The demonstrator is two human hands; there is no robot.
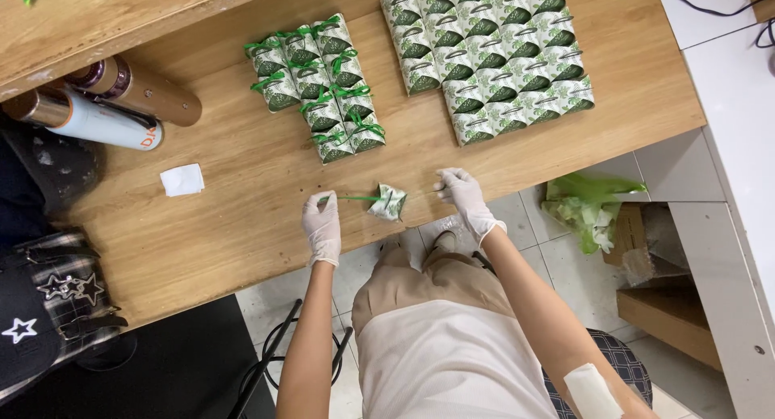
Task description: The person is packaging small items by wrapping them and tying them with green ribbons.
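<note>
Both hands gloved in white, working at the near edge of the wooden table [242, 193]. The left hand [322, 225] pinches one end of a thin green ribbon [355, 198], fingertips pressed together on it. The ribbon runs taut from that pinch across to a small green-and-white gift box [389, 202], which sits between the two hands, tilted. The right hand [462, 194] is just beside the box on the far side; its fingers look closed on something fine (prob. the ribbon's other end, too thin to tell).

Step in hand, I'd say: tying the bow, mid-pull. Next move calls for even tension both sides w/o tipping the box.

Beyond the grip, away from the person: a cluster of tied boxes [319, 84] w/ bows, and right of that a larger batch of untied boxes [488, 56]. Left of the pinch, a white paper scrap [182, 179] and two bottles [105, 104].
</note>
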